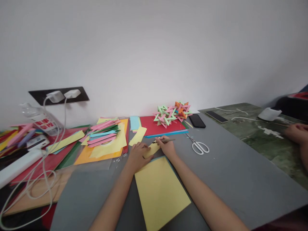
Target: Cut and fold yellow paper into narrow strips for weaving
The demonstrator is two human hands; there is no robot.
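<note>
My right hand is closed around a slim dark pen, its tip near the upper part of a small yellow paper strip. Flat on that strip lies my left hand, fingers spread and pressing it against the surface. Just below both hands is a large yellow sheet with a blue edge showing beneath it. Beyond my left hand rests another yellow paper strip. White-handled scissors lie to the right of my right hand.
Folded paper stars sit on red paper by the wall, beside a black phone. Coloured strips are piled at left, near a plastic bottle and loose white cables. At far right is another person's hand.
</note>
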